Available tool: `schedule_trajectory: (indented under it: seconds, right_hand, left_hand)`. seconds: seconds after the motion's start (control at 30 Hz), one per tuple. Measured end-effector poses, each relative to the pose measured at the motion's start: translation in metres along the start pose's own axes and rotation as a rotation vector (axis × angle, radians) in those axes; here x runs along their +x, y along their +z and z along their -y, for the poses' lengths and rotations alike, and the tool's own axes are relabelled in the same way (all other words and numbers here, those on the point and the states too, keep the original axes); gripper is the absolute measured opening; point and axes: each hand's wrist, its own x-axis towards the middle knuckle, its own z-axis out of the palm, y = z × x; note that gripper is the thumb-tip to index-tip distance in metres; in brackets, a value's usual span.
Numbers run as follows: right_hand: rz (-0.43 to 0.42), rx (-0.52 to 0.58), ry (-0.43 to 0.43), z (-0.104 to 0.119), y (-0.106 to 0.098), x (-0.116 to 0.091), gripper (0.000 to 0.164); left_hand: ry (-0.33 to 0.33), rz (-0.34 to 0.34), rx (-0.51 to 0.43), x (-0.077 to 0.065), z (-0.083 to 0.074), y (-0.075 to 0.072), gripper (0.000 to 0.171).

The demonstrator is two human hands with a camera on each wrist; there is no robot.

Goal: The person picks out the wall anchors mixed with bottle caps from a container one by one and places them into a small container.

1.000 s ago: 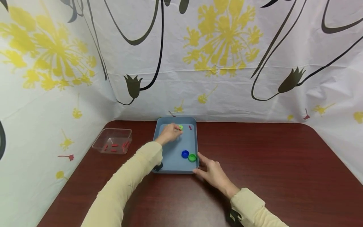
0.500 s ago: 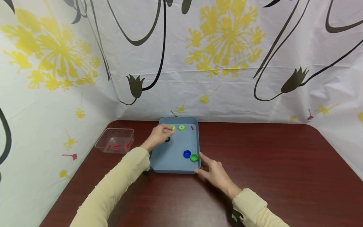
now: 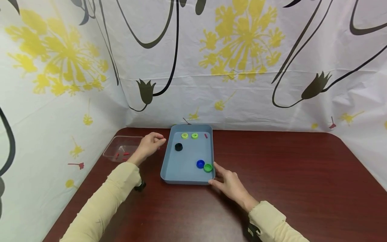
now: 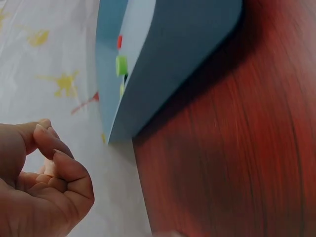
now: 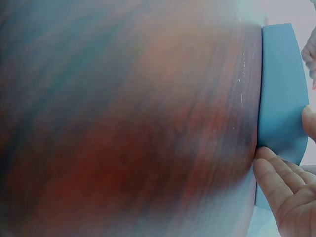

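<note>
A blue-grey tray (image 3: 184, 171) lies on the table, holding two yellow-green caps (image 3: 184, 135), a black cap (image 3: 178, 147), a blue cap (image 3: 200, 164), a green cap (image 3: 208, 168) and a small red stick (image 3: 206, 136). My left hand (image 3: 148, 146) is between the tray and a clear plastic box (image 3: 110, 149). Its thumb and forefinger pinch a small red piece, mostly hidden by the fingertips. My right hand (image 3: 230, 185) holds the tray's near right corner between thumb and fingers; in the right wrist view its fingers (image 5: 276, 180) lie against the tray wall.
Several red sticks (image 3: 126, 153) lie in the clear box, partly behind my left hand. A white cloth (image 3: 257, 111) with yellow and dark plant prints hangs along the back and left of the dark red wooden table (image 3: 287, 168).
My left hand has moved left out of the tray toward the clear box, uncovering the yellow-green caps and the black cap. The right hand stays at the tray corner.
</note>
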Motion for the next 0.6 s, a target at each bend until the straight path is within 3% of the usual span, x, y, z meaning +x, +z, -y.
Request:
schedule_trajectory:
  seconds: [0.3,0.6]
  right_hand:
    - [0.005,0.003,0.003,0.000,0.000,0.000,0.068]
    - [0.001,-0.023,-0.004,0.000,0.000,0.000,0.069]
  left_hand:
    - [-0.075,-0.036,0.021,-0.012,0.021,-0.035,0.040]
    - [-0.093,-0.051,0.143,-0.019,0.044,-0.060,0.043]
